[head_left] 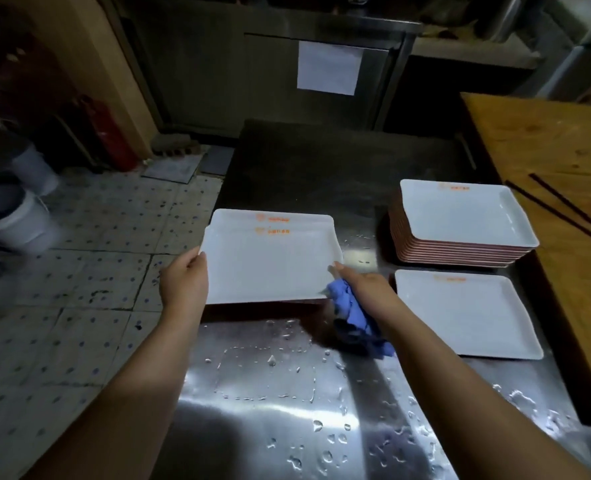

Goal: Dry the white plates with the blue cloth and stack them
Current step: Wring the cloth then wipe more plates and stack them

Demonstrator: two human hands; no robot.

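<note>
Landmark: the steel table point(287, 393). Its near surface carries scattered water droplets point(325, 441), some lying in a rectangular outline.

Above the table's left middle, the left hand point(183, 282) grips the left edge of a held white plate point(270, 261), thumb on top. The right hand point(360, 285) grips the same plate at its lower right corner, with the blue cloth point(353, 317) bunched in its curled fingers and trailing down toward the table. The held plate is rectangular and shallow. A second rim with the same marking shows just behind its far edge, so two plates appear to be held together; this cannot be confirmed.

On the table's right side, near, lies one single plate point(467, 313), flat and alone. Just beyond it stands a stack of plates point(460, 223), roughly ten, with reddish-brown undersides; the exact count cannot be told.

Each visible plate bears an orange logo with orange lettering at its far rim; illegible.

Right of the table, a wooden top point(546, 161) carries two dark chopsticks point(564, 209).

Beyond the table, a steel cabinet point(252, 71) bears one white paper sheet point(328, 67); no writing legible.
</note>
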